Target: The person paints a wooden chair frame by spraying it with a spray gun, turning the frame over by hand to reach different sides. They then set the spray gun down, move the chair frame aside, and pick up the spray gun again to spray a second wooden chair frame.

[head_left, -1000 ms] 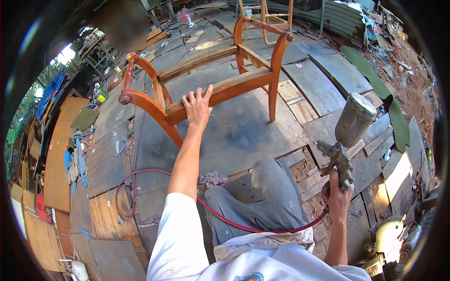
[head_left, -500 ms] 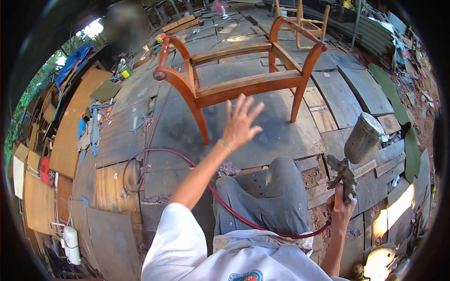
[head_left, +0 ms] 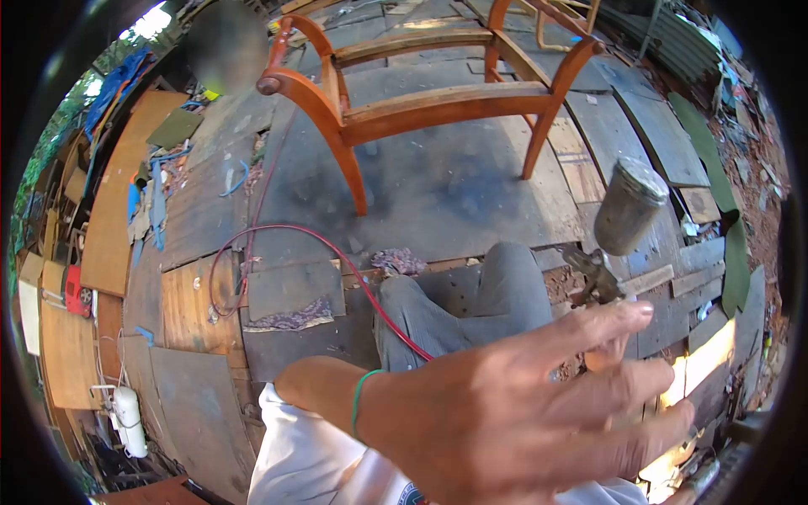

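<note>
My left hand (head_left: 522, 412), with a green band on its wrist, is raised close to the camera. Its fingers are apart, slightly smeared by motion, and nothing is in them. Behind it, mostly hidden, my right hand (head_left: 608, 352) holds a spray gun (head_left: 596, 278) by the handle. A grey metal cup (head_left: 631, 206) tops the gun. A red hose (head_left: 362, 290) loops over the floor and passes across my lap. In front stands an orange-brown wooden bench frame (head_left: 446, 114) with curved arms, upright on its legs and without a seat, apart from both hands.
Worn boards and sheets (head_left: 202, 404) cover the floor. Wood panels (head_left: 135, 194) lean at the left, near a white cylinder (head_left: 128, 421). A green strip (head_left: 734, 261) lies at the right. Another wooden frame (head_left: 547, 29) stands behind the bench frame.
My left hand has come back from near the bench frame toward the camera and to the right, now covering most of my right hand. The view has tilted down, and the spray gun remains held.
</note>
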### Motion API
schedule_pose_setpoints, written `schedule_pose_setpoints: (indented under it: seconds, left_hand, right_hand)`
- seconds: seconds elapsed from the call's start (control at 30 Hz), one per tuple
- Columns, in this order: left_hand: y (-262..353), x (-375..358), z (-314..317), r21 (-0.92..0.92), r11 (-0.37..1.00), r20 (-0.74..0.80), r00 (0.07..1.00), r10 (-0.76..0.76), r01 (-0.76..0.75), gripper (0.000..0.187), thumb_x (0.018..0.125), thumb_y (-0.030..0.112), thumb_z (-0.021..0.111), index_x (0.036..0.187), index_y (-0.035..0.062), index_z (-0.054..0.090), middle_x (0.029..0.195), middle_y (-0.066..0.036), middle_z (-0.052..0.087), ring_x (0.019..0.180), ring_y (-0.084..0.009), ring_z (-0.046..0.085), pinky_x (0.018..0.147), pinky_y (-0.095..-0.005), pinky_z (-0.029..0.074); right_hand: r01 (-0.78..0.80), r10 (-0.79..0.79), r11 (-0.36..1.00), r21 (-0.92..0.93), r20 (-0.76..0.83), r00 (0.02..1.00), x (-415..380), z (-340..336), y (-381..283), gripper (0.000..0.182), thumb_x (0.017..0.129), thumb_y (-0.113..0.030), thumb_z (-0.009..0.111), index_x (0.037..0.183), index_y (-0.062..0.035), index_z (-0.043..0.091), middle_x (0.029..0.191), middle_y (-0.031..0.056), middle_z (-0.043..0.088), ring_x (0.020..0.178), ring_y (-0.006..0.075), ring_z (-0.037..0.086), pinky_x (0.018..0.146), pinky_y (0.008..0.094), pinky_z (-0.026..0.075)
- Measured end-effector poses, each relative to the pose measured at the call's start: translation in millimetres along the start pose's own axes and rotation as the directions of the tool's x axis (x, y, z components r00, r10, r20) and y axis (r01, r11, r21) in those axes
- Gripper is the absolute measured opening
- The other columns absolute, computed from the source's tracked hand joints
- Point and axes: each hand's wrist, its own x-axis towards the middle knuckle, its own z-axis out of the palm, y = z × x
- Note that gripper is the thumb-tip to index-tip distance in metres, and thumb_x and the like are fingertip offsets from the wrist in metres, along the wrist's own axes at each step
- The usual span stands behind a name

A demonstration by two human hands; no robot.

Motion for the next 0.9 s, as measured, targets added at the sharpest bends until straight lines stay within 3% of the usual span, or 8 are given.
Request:
schedule_pose_setpoints:
  seconds: [0.03, 0.1, 0.23, 0.37, 0.53, 0.63, 0.73, 0.9]
  left_hand:
    - [4, 2, -1, -0.01, 1.0, -0.025, 0.999, 0.02, -0.02, 0.042, 0.094, 0.012, 0.062, 0.135, 0.0063, 0.058, 0.127, -0.013, 0.068, 0.111, -0.0275, 0.068, 0.1, -0.044, 0.052]
    - [8, 4, -5, -0.016, 0.999, -0.087, 0.995, 0.04, -0.042, 0.041, 0.094, 0.009, 0.059, 0.135, 0.0042, 0.057, 0.126, -0.014, 0.068, 0.11, -0.0269, 0.068, 0.098, -0.0421, 0.052]
    - [-4, 3, -20, 0.039, 0.999, -0.295, 0.956, -0.004, 0.016, 0.04, 0.095, 0.003, 0.053, 0.135, 0.0001, 0.055, 0.124, -0.016, 0.068, 0.108, -0.0259, 0.069, 0.095, -0.0383, 0.054]
    - [-53, -54, -35, 0.067, 0.843, -0.532, 0.734, -0.422, 0.533, 0.038, 0.096, -0.003, 0.048, 0.134, -0.004, 0.052, 0.122, -0.018, 0.068, 0.105, -0.0249, 0.07, 0.091, -0.0345, 0.055]
    - [-79, -218, -5, 0.378, 0.444, -0.127, 0.52, -0.844, 0.813, 0.033, 0.094, 0.016, 0.068, 0.126, 0.0072, 0.068, 0.126, -0.012, 0.069, 0.124, -0.0293, 0.062, 0.111, -0.0405, 0.043]
    - [-37, -280, 65, 0.122, 0.367, 0.194, 0.34, -0.92, 0.922, 0.049, 0.093, 0.03, 0.075, 0.136, 0.0101, 0.063, 0.14, -0.014, 0.059, 0.133, -0.0319, 0.054, 0.114, -0.0415, 0.042]
    - [7, -282, 96, 0.404, 0.428, 0.193, 0.382, -0.904, 0.808, 0.059, 0.09, 0.049, 0.072, 0.134, 0.0087, 0.066, 0.14, -0.015, 0.059, 0.13, -0.0316, 0.053, 0.113, -0.0451, 0.035]
    - [16, -280, 68, 0.487, 0.339, 0.159, 0.3, -0.941, 0.805, 0.054, 0.085, 0.051, 0.077, 0.116, 0.0075, 0.073, 0.116, -0.008, 0.07, 0.112, -0.0248, 0.062, 0.105, -0.0375, 0.041]
  right_hand:
    - [-0.253, 0.3, 0.864, 0.435, -0.042, 0.953, 6, 5, -21, 0.012, 0.097, -0.012, 0.066, 0.099, -0.0014, 0.071, 0.078, 0.0051, 0.069, 0.064, 0.0143, 0.061, 0.058, 0.0366, 0.048]
    - [-0.496, 0.503, 0.711, 0.498, 0.132, 0.854, 12, -5, -40, 0.017, 0.098, -0.016, 0.065, 0.098, -0.0001, 0.071, 0.071, 0.0023, 0.066, 0.054, 0.011, 0.056, 0.052, 0.0306, 0.044]
    - [-0.468, 0.471, 0.787, 0.402, 0.099, 0.877, 7, -6, -35, 0.021, 0.1, -0.02, 0.064, 0.102, -0.0005, 0.074, 0.06, -0.0004, 0.06, 0.049, 0.0085, 0.05, 0.046, 0.0269, 0.038]
    - [-0.43, 0.447, 0.754, 0.497, 0.092, 0.89, 12, -7, -42, 0.026, 0.101, -0.021, 0.063, 0.106, 0.0023, 0.073, 0.075, 0.0016, 0.068, 0.049, 0.0081, 0.052, 0.047, 0.027, 0.042]
    - [-0.472, 0.487, 0.714, 0.517, 0.118, 0.865, 22, -16, -49, 0.026, 0.102, -0.021, 0.061, 0.103, 0.0017, 0.073, 0.065, 0.0011, 0.063, 0.047, 0.0073, 0.051, 0.045, 0.0255, 0.038]
    - [-0.432, 0.432, 0.716, 0.549, 0.138, 0.891, 35, -14, -41, 0.027, 0.106, -0.023, 0.053, 0.109, 0.0007, 0.067, 0.076, 0.0062, 0.068, 0.048, 0.0076, 0.05, 0.043, 0.0249, 0.036]
    - [-0.375, 0.347, 0.72, 0.584, 0.166, 0.923, 61, -18, -45, 0.033, 0.106, -0.03, 0.054, 0.112, 0.001, 0.065, 0.089, 0.0099, 0.073, 0.047, 0.0085, 0.048, 0.043, 0.0246, 0.034]
    - [-0.266, 0.295, 0.739, 0.619, 0.058, 0.954, 116, -8, -56, 0.029, 0.104, -0.025, 0.056, 0.108, 0.001, 0.068, 0.065, 0.0029, 0.062, 0.048, 0.0076, 0.049, 0.044, 0.0251, 0.034]
